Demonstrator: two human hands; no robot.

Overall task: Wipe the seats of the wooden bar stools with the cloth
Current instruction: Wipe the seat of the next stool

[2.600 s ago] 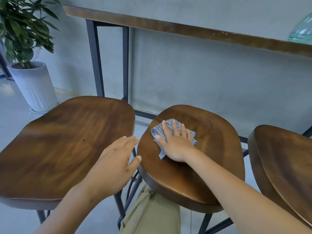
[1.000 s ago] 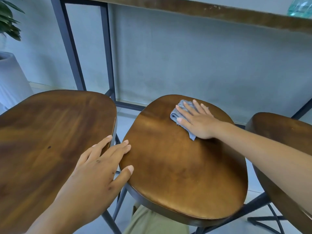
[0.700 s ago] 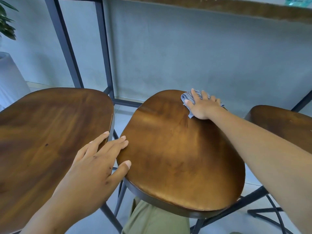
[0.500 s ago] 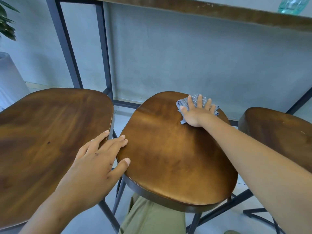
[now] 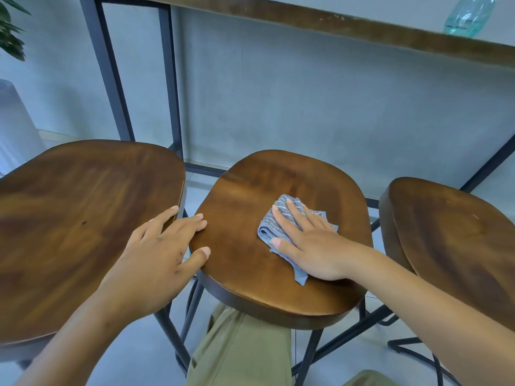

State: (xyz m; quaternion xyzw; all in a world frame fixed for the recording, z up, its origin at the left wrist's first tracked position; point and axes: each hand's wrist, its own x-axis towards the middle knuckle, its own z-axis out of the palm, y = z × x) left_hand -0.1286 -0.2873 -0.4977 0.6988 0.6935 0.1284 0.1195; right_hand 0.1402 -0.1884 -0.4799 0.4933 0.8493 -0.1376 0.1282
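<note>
We press the grey cloth (image 5: 281,227) flat on the middle stool (image 5: 250,263) seat with our right hand (image 5: 312,243), fingers straight and spread wide. Our left hand (image 5: 161,254), fingers relaxed, rests on that seat's left edge, just beside the left stool (image 5: 69,218).

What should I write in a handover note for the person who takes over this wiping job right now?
Right hand: flat, fingers straight, pressing the grey cloth onto the middle stool seat, near its centre.
Left hand: open, fingertips and thumb resting on the left rim of the middle seat, as if steadying it.
Left stool seat and right stool seat: nothing on them, no hand touching them.
Done: wiping of the middle seat is under way; the picture does not show how much of it is clean.
Left: finish the middle seat, then wipe the other two if they are not done.
</note>
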